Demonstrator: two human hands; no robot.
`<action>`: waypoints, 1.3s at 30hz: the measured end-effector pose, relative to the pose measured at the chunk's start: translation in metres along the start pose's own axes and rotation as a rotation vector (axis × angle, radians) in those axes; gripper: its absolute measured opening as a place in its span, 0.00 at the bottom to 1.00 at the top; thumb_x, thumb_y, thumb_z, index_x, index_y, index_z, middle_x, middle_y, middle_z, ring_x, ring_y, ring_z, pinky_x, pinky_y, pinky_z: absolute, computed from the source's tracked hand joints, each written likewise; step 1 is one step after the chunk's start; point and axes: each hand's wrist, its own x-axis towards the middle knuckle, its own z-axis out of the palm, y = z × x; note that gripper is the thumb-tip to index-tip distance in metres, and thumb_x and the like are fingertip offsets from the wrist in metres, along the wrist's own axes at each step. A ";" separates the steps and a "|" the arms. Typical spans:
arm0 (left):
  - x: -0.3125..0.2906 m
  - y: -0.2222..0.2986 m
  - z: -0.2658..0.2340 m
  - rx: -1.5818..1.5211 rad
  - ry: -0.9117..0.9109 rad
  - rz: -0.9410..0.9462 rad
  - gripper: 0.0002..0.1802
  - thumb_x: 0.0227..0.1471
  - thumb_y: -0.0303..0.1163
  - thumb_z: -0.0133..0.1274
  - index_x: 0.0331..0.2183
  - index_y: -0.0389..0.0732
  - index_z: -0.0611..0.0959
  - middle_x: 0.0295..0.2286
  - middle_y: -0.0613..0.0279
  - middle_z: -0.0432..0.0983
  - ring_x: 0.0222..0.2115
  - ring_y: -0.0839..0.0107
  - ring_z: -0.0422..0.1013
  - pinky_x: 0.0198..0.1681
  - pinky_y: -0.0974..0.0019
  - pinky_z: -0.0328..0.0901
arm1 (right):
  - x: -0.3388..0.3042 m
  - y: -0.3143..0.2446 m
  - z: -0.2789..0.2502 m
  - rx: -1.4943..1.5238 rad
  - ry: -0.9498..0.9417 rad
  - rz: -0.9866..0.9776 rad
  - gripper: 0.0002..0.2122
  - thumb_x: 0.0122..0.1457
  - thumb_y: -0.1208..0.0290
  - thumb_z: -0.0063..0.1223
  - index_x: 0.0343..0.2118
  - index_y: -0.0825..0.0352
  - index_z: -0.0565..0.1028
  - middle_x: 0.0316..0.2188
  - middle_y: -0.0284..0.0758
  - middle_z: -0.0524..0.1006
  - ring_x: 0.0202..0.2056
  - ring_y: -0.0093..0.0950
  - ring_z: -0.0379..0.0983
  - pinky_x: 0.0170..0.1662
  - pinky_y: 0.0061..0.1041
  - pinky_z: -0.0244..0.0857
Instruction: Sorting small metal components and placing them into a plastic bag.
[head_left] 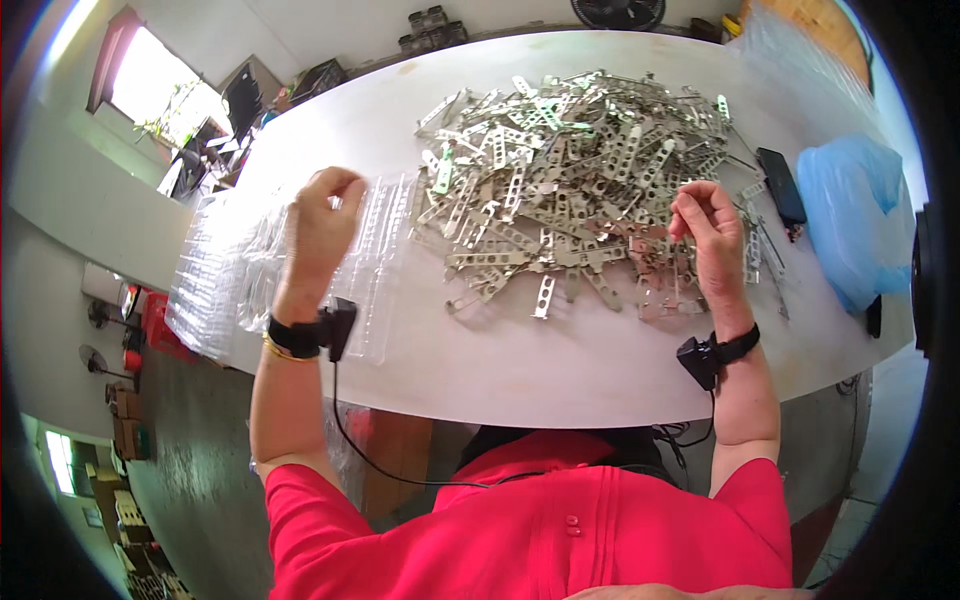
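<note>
A large heap of silvery metal strips (560, 170) with round holes spreads across the middle of the white table. My right hand (712, 235) is over the heap's right edge, its fingers curled in and the thumb close to the index finger. Whatever it may hold is too small to make out. On the other side, my left hand (325, 220) is raised above clear ribbed plastic trays (375, 310). Its fingers are bent together in a pinch, and I cannot see what is between them. Each wrist wears a black strap with a small dark device and a cable.
More clear trays (205, 285) are stacked at the table's left end. To the right lie a black oblong object (782, 188) and a blue plastic bag (853, 215), with clear plastic sheeting (800, 65) behind. The white table's (480, 385) curved front edge is close to my body.
</note>
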 end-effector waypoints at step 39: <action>-0.055 0.303 0.000 -2.219 -0.871 0.614 0.31 0.60 0.31 0.51 0.08 0.53 0.62 0.08 0.73 0.62 0.09 0.76 0.63 0.26 0.68 0.75 | 0.009 0.006 -0.014 0.275 0.056 0.109 0.04 0.63 0.73 0.54 0.37 0.66 0.73 0.28 0.29 0.76 0.24 0.16 0.71 0.27 0.16 0.66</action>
